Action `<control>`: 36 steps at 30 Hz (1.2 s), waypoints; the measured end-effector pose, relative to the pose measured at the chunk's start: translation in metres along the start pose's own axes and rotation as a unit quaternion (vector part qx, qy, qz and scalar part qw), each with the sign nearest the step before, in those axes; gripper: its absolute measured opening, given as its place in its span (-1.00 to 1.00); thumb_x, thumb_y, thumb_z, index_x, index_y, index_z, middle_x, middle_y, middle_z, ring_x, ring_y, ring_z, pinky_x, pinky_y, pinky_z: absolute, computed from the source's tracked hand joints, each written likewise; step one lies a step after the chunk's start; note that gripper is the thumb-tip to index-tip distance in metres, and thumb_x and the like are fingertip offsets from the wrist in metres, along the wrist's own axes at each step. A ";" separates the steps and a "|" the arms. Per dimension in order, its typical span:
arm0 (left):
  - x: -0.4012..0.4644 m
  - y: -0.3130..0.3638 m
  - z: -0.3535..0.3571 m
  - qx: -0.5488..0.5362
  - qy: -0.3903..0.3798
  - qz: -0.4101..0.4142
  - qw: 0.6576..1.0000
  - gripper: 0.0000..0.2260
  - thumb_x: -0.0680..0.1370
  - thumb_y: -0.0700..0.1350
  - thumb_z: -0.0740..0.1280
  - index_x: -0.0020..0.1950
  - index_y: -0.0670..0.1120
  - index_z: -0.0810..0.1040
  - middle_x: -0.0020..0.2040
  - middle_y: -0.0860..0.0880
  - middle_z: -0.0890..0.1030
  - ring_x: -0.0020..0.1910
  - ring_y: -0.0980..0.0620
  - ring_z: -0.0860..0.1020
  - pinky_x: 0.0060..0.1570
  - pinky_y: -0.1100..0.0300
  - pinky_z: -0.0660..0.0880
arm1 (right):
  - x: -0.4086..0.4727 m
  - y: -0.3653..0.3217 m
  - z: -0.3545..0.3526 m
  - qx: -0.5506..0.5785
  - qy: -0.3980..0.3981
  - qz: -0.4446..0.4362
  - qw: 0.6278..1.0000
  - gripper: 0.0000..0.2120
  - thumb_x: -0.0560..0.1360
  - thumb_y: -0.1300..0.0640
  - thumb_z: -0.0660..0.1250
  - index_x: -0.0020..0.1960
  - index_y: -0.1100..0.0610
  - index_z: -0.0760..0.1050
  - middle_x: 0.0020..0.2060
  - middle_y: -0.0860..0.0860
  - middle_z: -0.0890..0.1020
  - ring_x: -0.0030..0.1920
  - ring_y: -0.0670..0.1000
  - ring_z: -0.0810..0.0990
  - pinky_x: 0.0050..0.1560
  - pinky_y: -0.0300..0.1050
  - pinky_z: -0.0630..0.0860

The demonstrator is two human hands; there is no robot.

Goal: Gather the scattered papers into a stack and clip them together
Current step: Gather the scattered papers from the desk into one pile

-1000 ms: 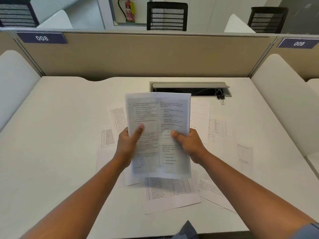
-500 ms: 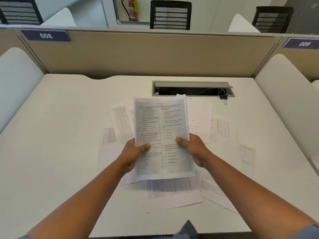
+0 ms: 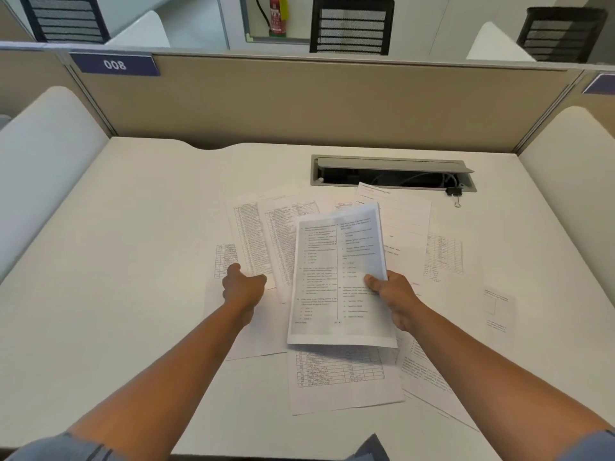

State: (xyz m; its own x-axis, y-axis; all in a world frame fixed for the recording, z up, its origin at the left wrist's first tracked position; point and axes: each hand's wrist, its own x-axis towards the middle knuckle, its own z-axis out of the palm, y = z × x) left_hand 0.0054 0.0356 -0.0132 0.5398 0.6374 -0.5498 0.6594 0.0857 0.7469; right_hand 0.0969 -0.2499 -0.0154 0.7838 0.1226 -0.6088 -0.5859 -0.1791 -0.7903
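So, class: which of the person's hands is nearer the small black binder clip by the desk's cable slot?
Right. The right hand, gripping the printed sheets, is below-left of the black binder clip; the left hand is farther left, on the desk papers.
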 end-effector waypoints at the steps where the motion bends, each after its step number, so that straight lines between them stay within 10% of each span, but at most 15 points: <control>1: 0.004 0.001 0.000 -0.018 0.002 -0.004 1.000 -0.31 0.57 -0.19 0.38 0.63 -0.06 0.14 0.54 -0.11 0.33 0.42 -0.18 0.40 0.13 0.04 0.39 | 0.002 0.001 0.001 -0.001 0.001 0.004 1.000 -0.71 0.57 0.13 0.44 0.26 0.17 0.56 0.01 0.08 0.73 -0.03 0.12 0.72 -0.19 -0.06 0.63; 5: 0.018 0.005 -0.001 -0.064 0.010 -0.053 0.996 -0.46 0.52 -0.25 0.37 0.49 -0.20 0.35 0.35 -0.15 0.49 0.24 -0.18 0.54 0.15 0.03 0.50 | 0.011 0.005 0.003 -0.015 0.005 0.029 0.999 -0.70 0.56 0.12 0.46 0.26 0.18 0.55 0.01 0.09 0.72 -0.05 0.14 0.72 -0.21 -0.06 0.63; 9: 0.023 0.014 0.001 -0.079 0.004 -0.063 0.995 -0.89 0.50 -0.33 0.38 -0.01 -0.23 0.51 -0.15 -0.17 0.53 -0.19 -0.09 0.47 -0.30 0.21 0.35 | 0.018 0.008 0.005 -0.029 0.006 0.043 0.999 -0.68 0.56 0.13 0.46 0.27 0.21 0.55 0.01 0.12 0.72 -0.05 0.16 0.72 -0.21 -0.03 0.64; 19: 0.021 0.029 0.024 -0.088 -0.059 -0.031 0.994 -0.75 0.52 -0.21 0.52 0.14 -0.18 0.55 0.04 -0.11 0.69 -0.01 -0.16 0.68 0.04 -0.23 0.65 | 0.023 0.011 0.003 -0.033 -0.004 0.044 0.998 -0.70 0.57 0.12 0.45 0.27 0.18 0.57 -0.01 0.11 0.75 -0.07 0.16 0.75 -0.20 0.04 0.68; 24: 0.013 0.032 0.028 -0.017 -0.030 0.052 0.998 -0.70 0.54 -0.24 0.45 0.27 -0.13 0.59 0.21 -0.10 0.67 0.04 -0.10 0.62 0.03 0.01 0.62 | 0.023 0.013 -0.001 -0.029 -0.010 0.036 0.999 -0.69 0.57 0.12 0.45 0.28 0.17 0.56 0.01 0.11 0.75 -0.05 0.16 0.75 -0.15 0.05 0.69; 36: -0.025 0.122 -0.050 0.237 0.123 0.288 0.920 -0.87 0.55 -0.20 0.30 -0.12 -0.20 0.61 -0.28 -0.08 0.57 -0.23 -0.18 0.55 -0.24 0.07 0.46 | 0.019 0.014 -0.002 -0.011 -0.004 0.030 0.999 -0.72 0.58 0.12 0.44 0.26 0.16 0.57 0.01 0.12 0.75 -0.02 0.19 0.74 0.02 0.21 0.69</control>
State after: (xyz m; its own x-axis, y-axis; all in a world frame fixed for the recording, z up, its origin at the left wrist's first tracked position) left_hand 0.0466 0.0680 0.1103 0.7754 0.6308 0.0312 0.4858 -0.6273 0.6087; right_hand 0.1043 -0.2517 -0.0382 0.7457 0.1186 -0.6556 -0.6268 -0.2086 -0.7507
